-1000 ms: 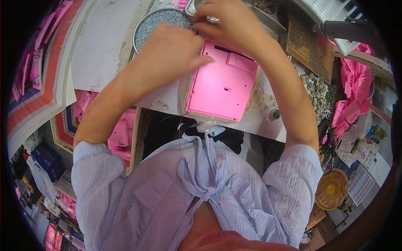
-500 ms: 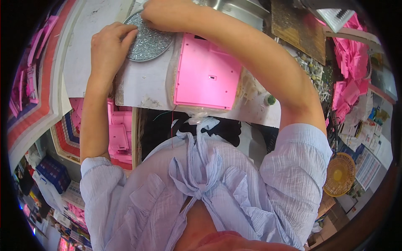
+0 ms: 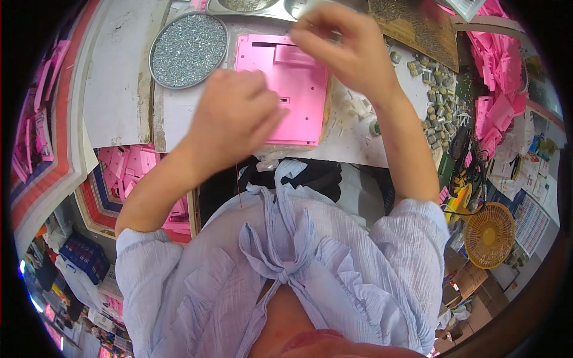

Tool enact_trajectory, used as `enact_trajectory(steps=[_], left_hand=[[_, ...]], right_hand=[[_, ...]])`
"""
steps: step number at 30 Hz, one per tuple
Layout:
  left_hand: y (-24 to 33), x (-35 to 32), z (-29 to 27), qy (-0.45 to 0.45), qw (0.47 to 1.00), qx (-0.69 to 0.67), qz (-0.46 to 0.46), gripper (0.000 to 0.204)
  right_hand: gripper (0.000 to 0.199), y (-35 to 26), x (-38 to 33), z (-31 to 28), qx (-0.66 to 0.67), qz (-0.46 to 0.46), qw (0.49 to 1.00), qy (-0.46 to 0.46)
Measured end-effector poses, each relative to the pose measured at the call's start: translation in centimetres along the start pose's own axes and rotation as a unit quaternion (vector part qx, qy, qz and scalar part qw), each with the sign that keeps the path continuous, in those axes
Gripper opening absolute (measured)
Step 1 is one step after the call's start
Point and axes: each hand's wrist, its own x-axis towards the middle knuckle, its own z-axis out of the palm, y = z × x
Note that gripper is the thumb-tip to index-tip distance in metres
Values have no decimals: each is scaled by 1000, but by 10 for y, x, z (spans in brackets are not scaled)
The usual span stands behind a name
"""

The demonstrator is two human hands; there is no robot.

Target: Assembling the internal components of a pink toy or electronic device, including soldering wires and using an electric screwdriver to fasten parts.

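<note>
A pink plastic panel [image 3: 292, 89] lies on the bench in front of me, with a slot near its far edge and several small holes. My left hand [image 3: 236, 113] is over the panel's left side, its fingers curled together; whatever they may hold is hidden. Above the panel's far right corner hovers my right hand [image 3: 349, 51], thumb and fingers bent, its fingertips smeared by motion. Left of the panel stands a round dish [image 3: 188, 52] full of small shiny silver pins or screws; neither hand touches it.
A steel tray [image 3: 248, 7] with round wells sits beyond the panel. To the right are a brown board [image 3: 415, 33], many small metal cylinders [image 3: 439, 104] and a pile of pink parts [image 3: 498, 71]. More pink parts [image 3: 128, 167] fill a box at lower left. A yellow fan [image 3: 489, 235] stands at right.
Both hands have left the silver dish and moved right, over the pink panel. The dish and panel now appear slightly further left, and the metal cylinders at right show more.
</note>
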Motion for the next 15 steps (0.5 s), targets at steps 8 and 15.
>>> enact_trajectory(steps=[8, 15], left_hand=[[7, 15, 20, -28, 1000, 2, 7, 12], [6, 12, 25, -18, 999, -6, 42, 14]], right_hand=[[12, 11, -74, 2, -115, -21, 993, -18], [14, 4, -61, -8, -167, -59, 982, -68]])
